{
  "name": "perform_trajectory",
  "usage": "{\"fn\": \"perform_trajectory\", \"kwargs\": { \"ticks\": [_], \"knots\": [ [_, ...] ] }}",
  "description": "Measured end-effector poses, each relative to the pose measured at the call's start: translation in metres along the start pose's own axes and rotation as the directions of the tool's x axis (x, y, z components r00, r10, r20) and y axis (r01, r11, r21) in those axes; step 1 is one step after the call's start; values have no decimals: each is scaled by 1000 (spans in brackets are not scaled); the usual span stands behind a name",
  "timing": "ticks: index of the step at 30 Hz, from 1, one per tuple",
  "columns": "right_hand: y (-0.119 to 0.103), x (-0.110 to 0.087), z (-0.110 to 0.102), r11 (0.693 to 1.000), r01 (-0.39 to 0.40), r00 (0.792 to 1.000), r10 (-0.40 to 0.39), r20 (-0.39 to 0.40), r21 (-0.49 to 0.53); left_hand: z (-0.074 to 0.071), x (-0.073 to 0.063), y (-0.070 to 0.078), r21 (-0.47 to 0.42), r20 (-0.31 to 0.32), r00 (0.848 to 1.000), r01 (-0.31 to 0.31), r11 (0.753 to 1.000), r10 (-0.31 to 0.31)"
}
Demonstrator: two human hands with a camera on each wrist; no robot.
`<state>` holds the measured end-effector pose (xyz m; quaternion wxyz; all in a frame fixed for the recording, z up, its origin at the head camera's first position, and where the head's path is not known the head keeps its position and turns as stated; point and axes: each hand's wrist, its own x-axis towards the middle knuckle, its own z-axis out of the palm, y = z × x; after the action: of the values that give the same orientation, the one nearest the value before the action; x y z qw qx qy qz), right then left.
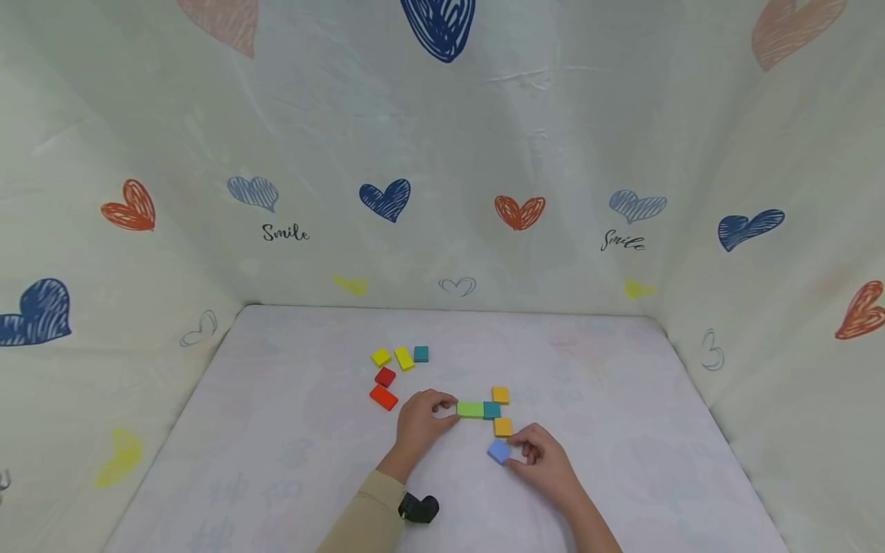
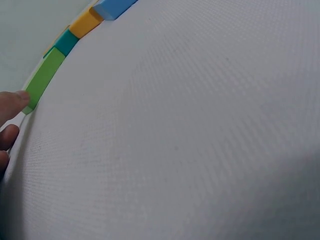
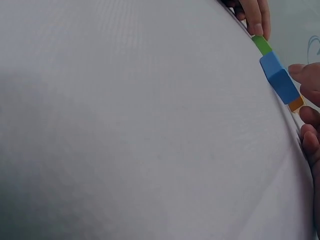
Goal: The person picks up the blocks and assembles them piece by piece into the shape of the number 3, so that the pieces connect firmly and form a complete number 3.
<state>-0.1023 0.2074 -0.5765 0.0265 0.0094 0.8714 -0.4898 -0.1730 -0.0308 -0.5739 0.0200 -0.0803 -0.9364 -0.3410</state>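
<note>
In the head view my left hand has its thumb and index finger at the left end of a long light green block. The thumb touches that end in the left wrist view. A teal block adjoins its right end, with an orange block above and another orange block below. My right hand pinches the right corners of a blue block, which lies turned at an angle just below the lower orange one. Thumb and fingertips show beside this blue block in the right wrist view.
Farther back and left lie two yellow blocks, a teal block and two red blocks. A black wrist device sits beside the left sleeve. Heart-printed cloth walls enclose the white table.
</note>
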Motion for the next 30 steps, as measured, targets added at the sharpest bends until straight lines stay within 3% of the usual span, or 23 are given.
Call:
{"fn": "perform_trajectory", "kwargs": {
  "ticks": [16, 30],
  "knots": [
    [1, -1, 4, 998, 65, 998, -65, 22, -22, 2, 0, -2, 7, -8, 1000, -9, 1000, 9],
    [3, 0, 8, 997, 44, 999, -45, -18, -65, 2, 0, -2, 13, -10, 1000, -16, 1000, 17]
  ]
}}
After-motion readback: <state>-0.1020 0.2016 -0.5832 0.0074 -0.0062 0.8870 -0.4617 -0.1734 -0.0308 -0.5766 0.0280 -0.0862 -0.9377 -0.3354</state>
